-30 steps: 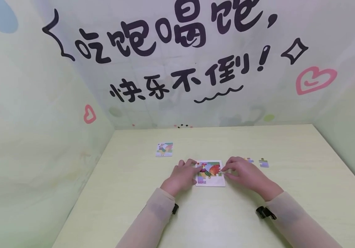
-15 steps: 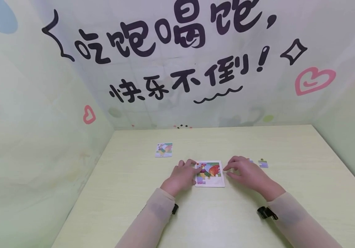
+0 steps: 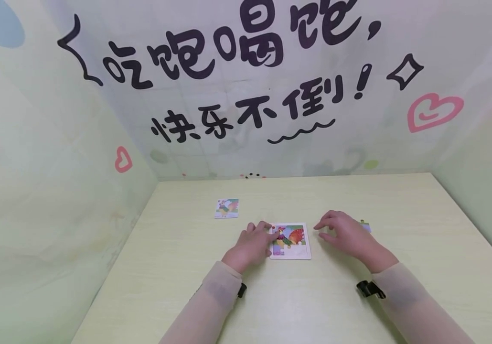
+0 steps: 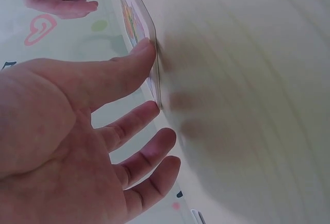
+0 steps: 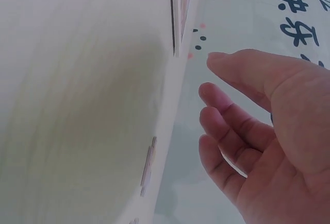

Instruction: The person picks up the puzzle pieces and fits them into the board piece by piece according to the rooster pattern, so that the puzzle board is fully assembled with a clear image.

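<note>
A small white-rimmed jigsaw tray [image 3: 299, 251] lies flat on the table with a rooster picture in it. Pieces cover its upper part and lower left corner; the lower right shows bare white. At its left side, my left hand [image 3: 248, 244] lays its thumb [image 4: 142, 51] over the tray's edge, the other fingers fairly straight by its side and far corner. Just right of the tray hovers my right hand [image 3: 349, 236], thumb and fingers apart and loosely bent, nothing between them. Loose jigsaw pieces [image 5: 148, 165] lie on the table by that hand, mostly hidden by it in the head view.
A small card [image 3: 226, 209] with the same rooster picture lies at the back left of the table [image 3: 186, 239]. Printed fabric walls [image 3: 246, 157] with black lettering stand behind and at both sides. Each wrist carries a black camera mount [image 3: 369, 289].
My right hand has drawn back from the tray's right edge, moving right and slightly away, and now covers more of the loose pieces. My left hand has stayed on the tray.
</note>
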Demonstrator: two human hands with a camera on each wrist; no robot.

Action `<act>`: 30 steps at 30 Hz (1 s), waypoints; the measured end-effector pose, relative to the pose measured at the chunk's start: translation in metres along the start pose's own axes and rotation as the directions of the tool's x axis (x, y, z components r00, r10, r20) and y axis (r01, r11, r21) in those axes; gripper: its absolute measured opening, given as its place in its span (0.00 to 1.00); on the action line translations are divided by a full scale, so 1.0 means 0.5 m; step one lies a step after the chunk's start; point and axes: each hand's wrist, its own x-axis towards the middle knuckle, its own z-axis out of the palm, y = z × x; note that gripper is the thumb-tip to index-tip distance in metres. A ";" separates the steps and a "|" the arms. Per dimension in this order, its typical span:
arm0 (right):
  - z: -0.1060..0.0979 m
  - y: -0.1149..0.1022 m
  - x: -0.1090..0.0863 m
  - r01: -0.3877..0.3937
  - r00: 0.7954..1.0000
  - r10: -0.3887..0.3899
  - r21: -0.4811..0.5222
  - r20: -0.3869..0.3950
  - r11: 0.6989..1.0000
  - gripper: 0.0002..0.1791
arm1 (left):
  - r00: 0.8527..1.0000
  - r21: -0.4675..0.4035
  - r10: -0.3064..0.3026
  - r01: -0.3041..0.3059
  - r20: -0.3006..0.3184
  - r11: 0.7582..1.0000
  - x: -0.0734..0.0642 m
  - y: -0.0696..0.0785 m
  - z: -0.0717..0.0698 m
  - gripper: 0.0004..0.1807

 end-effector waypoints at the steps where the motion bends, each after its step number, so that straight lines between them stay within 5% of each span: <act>1: -0.002 0.002 0.000 -0.003 1.000 0.003 -0.002 -0.001 1.000 0.09 | 1.000 -0.005 0.001 -0.001 0.000 1.000 0.000 0.000 0.000 0.34; 30: -0.029 0.068 -0.015 -0.090 0.995 0.082 -0.176 -0.051 0.980 0.18 | 1.000 -0.031 -0.008 0.008 0.011 0.999 0.002 0.002 -0.003 0.33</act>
